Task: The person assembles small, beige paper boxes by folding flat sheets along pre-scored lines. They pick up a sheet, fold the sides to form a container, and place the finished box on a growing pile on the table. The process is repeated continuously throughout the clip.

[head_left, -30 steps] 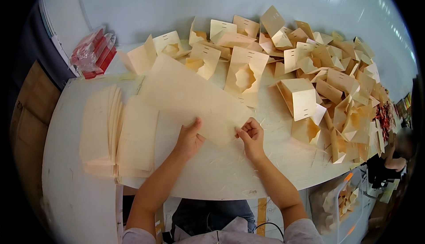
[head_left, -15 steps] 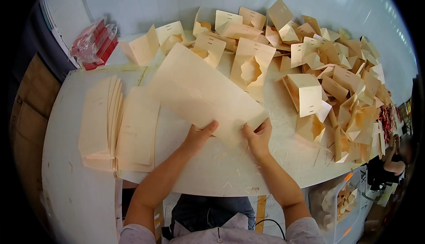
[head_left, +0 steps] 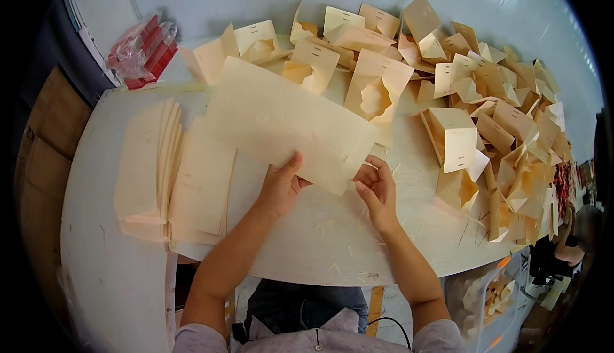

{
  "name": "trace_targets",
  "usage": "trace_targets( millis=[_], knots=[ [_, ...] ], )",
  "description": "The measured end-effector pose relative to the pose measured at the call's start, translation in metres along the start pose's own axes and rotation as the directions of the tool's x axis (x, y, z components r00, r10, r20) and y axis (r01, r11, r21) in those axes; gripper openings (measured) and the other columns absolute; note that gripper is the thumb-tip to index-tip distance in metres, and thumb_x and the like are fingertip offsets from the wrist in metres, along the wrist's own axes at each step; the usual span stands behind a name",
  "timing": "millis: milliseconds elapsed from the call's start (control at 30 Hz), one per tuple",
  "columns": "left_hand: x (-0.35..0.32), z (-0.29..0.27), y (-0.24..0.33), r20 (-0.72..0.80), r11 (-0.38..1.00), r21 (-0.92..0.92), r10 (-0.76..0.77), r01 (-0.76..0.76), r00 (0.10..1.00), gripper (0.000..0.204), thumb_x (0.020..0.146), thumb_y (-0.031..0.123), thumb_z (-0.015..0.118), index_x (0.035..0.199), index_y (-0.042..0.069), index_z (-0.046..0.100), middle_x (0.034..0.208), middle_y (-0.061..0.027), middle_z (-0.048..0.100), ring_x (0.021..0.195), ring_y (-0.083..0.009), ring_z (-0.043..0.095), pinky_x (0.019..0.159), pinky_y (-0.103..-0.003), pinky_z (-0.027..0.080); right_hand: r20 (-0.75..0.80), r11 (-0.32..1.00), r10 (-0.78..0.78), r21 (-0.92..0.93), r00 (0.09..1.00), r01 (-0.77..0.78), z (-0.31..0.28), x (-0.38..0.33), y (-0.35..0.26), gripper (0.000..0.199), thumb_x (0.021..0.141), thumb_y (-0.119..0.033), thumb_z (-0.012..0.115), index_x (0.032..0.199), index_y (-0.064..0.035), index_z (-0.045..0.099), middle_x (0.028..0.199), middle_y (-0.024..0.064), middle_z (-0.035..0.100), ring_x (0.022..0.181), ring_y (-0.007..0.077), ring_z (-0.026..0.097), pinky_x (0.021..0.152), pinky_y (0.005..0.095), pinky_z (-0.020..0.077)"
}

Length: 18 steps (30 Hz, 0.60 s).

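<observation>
A large, plain cream card sheet [head_left: 288, 122] hangs tilted above the table. My left hand [head_left: 281, 183] is closed on its lower edge, thumb on top and fingers underneath. Beside the sheet's lower right corner is my right hand [head_left: 378, 190], off the card, with its thumb and bent fingers apart. A tiny pale bit shows near that thumb tip, too small to name. To the left lie two stacks of similar sheets: a fanned stack [head_left: 142, 167] and a flatter stack [head_left: 201, 180].
Folded cream card pieces with cut-outs [head_left: 505, 129] heap up at the right and back. Red packs in clear plastic [head_left: 144, 52] sit at the back left. Thin scraps [head_left: 332, 266] litter the white table [head_left: 288, 250]. A clear bin [head_left: 476, 295] stands below; another person [head_left: 566, 244] is far right.
My right hand has come off the sheet's corner and its fingers have parted. My left hand keeps its grip, and the sheet has turned slightly flatter.
</observation>
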<state>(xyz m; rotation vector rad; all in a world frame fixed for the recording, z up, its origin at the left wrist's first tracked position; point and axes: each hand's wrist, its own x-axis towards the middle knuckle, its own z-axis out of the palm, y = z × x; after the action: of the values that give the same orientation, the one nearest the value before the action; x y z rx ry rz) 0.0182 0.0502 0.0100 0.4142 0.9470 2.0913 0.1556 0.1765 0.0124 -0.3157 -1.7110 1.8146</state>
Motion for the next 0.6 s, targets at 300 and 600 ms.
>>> trace_targets(
  millis=[300, 600],
  knots=[
    [-0.003, -0.002, -0.012, 0.091, 0.995, 0.095, -0.047, 0.038, 0.995, 0.040, 0.087, 0.023, 0.050, 0.120, 0.007, 0.036, 0.114, -0.0061, 0.048, 0.104, -0.0190, 0.051, 0.081, -0.038, 0.048, -0.178, 0.999, 0.001, 0.032, 0.984, 0.005, -0.004, 0.002, 0.002, 0.050, 0.075, 0.009, 0.050, 0.118, -0.0019, 0.027, 0.081, 0.0061, 0.054, 0.061, 0.0066, 0.051, 0.053, 0.0189, 0.0406],
    [-0.006, -0.004, -0.029, -0.003, 0.956, 0.283, -0.074, 0.072, 0.997, 0.034, 0.086, 0.022, 0.052, 0.112, 0.001, 0.044, 0.104, -0.0089, 0.053, 0.091, -0.0185, 0.056, 0.070, -0.035, 0.052, -0.269, 0.989, -0.082, -0.141, 0.960, 0.045, -0.005, 0.004, 0.013, 0.052, 0.070, 0.005, 0.053, 0.115, -0.0027, 0.029, 0.077, 0.0056, 0.053, 0.056, 0.0061, 0.048, 0.049, 0.0200, 0.0391]
  ],
)
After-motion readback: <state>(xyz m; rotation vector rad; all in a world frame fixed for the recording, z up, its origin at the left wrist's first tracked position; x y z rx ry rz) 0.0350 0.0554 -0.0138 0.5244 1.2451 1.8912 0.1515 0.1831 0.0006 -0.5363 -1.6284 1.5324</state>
